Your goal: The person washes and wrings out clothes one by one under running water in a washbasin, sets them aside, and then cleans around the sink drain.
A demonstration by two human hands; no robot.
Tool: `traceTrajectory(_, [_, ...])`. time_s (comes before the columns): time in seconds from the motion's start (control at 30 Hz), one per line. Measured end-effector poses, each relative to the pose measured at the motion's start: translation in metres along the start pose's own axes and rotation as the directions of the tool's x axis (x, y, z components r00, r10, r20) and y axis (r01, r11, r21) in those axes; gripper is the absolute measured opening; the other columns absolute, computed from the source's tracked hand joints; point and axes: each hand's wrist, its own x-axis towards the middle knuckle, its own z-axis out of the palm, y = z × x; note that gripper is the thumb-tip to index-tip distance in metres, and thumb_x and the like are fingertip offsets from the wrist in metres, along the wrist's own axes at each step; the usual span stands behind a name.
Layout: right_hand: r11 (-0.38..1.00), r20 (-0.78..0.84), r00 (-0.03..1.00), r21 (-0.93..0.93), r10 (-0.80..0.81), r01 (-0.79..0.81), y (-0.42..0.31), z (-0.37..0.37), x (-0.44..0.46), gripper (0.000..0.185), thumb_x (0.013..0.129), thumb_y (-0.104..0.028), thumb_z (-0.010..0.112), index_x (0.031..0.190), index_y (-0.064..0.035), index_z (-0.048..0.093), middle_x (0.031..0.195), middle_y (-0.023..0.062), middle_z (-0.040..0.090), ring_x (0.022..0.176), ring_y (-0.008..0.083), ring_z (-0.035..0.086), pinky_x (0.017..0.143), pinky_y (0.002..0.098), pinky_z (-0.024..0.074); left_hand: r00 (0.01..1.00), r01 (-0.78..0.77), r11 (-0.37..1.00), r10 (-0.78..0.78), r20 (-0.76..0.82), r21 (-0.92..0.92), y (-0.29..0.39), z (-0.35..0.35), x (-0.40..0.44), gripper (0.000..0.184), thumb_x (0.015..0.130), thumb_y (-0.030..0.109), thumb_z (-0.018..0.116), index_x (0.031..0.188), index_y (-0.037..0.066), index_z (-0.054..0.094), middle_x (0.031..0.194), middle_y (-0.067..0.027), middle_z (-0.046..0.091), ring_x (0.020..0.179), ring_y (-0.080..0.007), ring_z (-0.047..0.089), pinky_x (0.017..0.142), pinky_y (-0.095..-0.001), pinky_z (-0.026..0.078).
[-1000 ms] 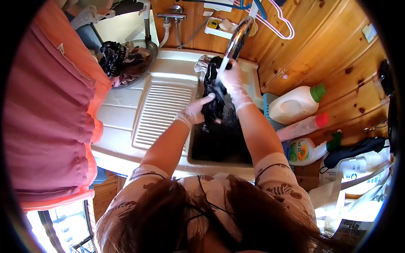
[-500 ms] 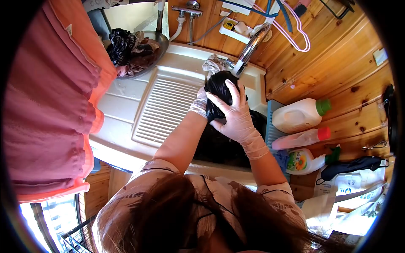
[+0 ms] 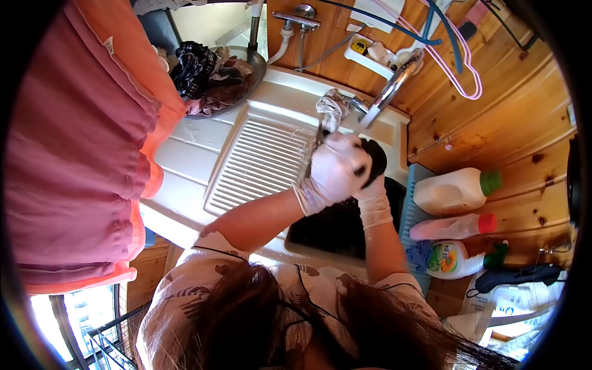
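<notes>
Both my hands wear thin, pale translucent gloves. They grip a bunched, wet black cloth (image 3: 375, 161) below the tap (image 3: 394, 86); its exact kind does not show. My left hand (image 3: 338, 168) is wrapped over the near side of it, with dark bits showing between the blurred fingers. Behind it and to the right, my right hand (image 3: 371, 190) holds the same bundle, its fingers mostly hidden. Water droplets fly off to the left over the ribbed washboard (image 3: 259, 163). Under my hands, the sink basin (image 3: 330, 231) holds dark contents.
A metal basin (image 3: 258, 71) of clothes stands at the back left. To the right, a blue rack (image 3: 412, 203) carries a white jug (image 3: 453, 190), a pink bottle (image 3: 447, 227) and a spray bottle (image 3: 449, 259). Hangers (image 3: 459, 74) hang above; a pink curtain (image 3: 80, 154) fills the left.
The black cloth has been turned and squeezed into a smaller bundle. My left hand has come over its front, and my right hand has shifted behind. The view has shifted slightly.
</notes>
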Motion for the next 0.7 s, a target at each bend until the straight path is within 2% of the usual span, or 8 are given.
traceTrajectory(0.03, [0.943,0.063,0.984,0.283,0.165,-0.176,0.005,0.006,-0.002,0.021,0.076,-0.012,0.062,0.096,-0.0058,0.060,0.093,0.0101,0.061,0.087,0.0292,0.060,0.078,0.0359,0.0476,0.984,-0.011,1.000,0.010,0.177,0.004,0.005,-0.006,-0.006,0.011,0.059,0.009,0.072,0.065,0.012,0.063,0.085,-0.0088,0.056,0.076,-0.0278,0.057,0.061,-0.0368,0.048])
traceTrajectory(0.07, [0.489,0.274,0.850,0.721,0.450,-0.491,0.011,0.013,-0.002,0.021,0.076,-0.012,0.062,0.096,-0.0060,0.060,0.094,0.0105,0.062,0.088,0.0293,0.060,0.079,0.0359,0.0476,0.948,-0.044,0.999,0.036,0.317,0.017,0.008,-0.009,-0.007,0.009,0.060,0.013,0.070,0.066,0.013,0.063,0.086,-0.0080,0.056,0.077,-0.0271,0.056,0.060,-0.0362,0.048])
traceTrajectory(0.13, [-0.059,0.604,0.615,0.736,0.507,-0.675,0.022,0.011,-0.009,0.022,0.077,-0.012,0.061,0.097,-0.0063,0.061,0.095,0.0111,0.062,0.089,0.0295,0.060,0.080,0.0359,0.0477,0.834,-0.090,0.996,0.075,0.547,-0.001,0.016,-0.013,-0.011,0.007,0.064,0.018,0.067,0.066,0.014,0.061,0.087,-0.0064,0.055,0.078,-0.0257,0.053,0.057,-0.0353,0.048])
traceTrajectory(0.2, [-0.122,0.769,0.500,0.585,0.399,-0.802,0.034,0.004,-0.023,0.022,0.077,-0.013,0.061,0.098,-0.0066,0.062,0.096,0.0118,0.063,0.091,0.0297,0.060,0.081,0.0358,0.0478,0.804,-0.167,0.979,0.203,0.560,-0.115,0.019,-0.011,-0.021,0.009,0.066,0.020,0.064,0.064,0.015,0.057,0.084,-0.0047,0.053,0.079,-0.0241,0.051,0.051,-0.0341,0.045])
traceTrajectory(0.37, [0.216,0.938,0.282,0.238,0.200,-0.947,0.063,0.012,-0.035,0.024,0.078,-0.014,0.060,0.101,-0.0074,0.063,0.098,0.0135,0.064,0.094,0.0302,0.061,0.084,0.0357,0.0480,0.507,-0.246,0.941,0.330,0.796,-0.233,0.032,-0.015,-0.035,0.005,0.069,0.020,0.062,0.068,0.015,0.062,0.086,-0.0047,0.054,0.082,-0.0242,0.053,0.046,-0.0314,0.048])
traceTrajectory(0.47, [0.886,0.804,0.553,0.401,-0.218,-0.233,0.077,0.036,-0.043,0.021,0.081,-0.009,0.055,0.100,-0.0059,0.063,0.097,0.0161,0.064,0.091,0.0316,0.061,0.082,0.0356,0.0486,0.331,-0.250,0.935,0.326,0.886,-0.251,0.040,-0.016,-0.043,0.007,0.071,0.019,0.062,0.073,0.014,0.065,0.089,-0.0059,0.055,0.086,-0.0249,0.054,0.047,-0.0315,0.051])
traceTrajectory(0.57, [0.826,0.967,0.254,0.166,-0.029,-0.538,0.048,0.044,-0.030,0.021,0.080,-0.012,0.056,0.097,-0.0030,0.063,0.096,0.0184,0.063,0.091,0.0330,0.061,0.081,0.0358,0.0485,0.219,-0.262,0.919,0.354,0.909,-0.294,0.043,-0.023,-0.050,0.011,0.076,0.021,0.061,0.078,0.012,0.067,0.094,-0.0082,0.056,0.089,-0.0266,0.056,0.049,-0.0319,0.053])
traceTrajectory(0.7, [0.903,0.944,0.234,-0.120,0.232,-0.412,-0.007,0.057,-0.018,0.038,0.082,-0.028,0.057,0.093,0.0084,0.065,0.088,0.0280,0.064,0.082,0.0372,0.063,0.077,0.0405,0.0473,0.239,-0.143,0.951,0.301,0.923,-0.273,0.041,-0.031,-0.090,0.020,0.077,0.021,0.060,0.082,0.002,0.064,0.086,-0.0123,0.057,0.078,-0.0268,0.058,0.045,-0.0341,0.052])
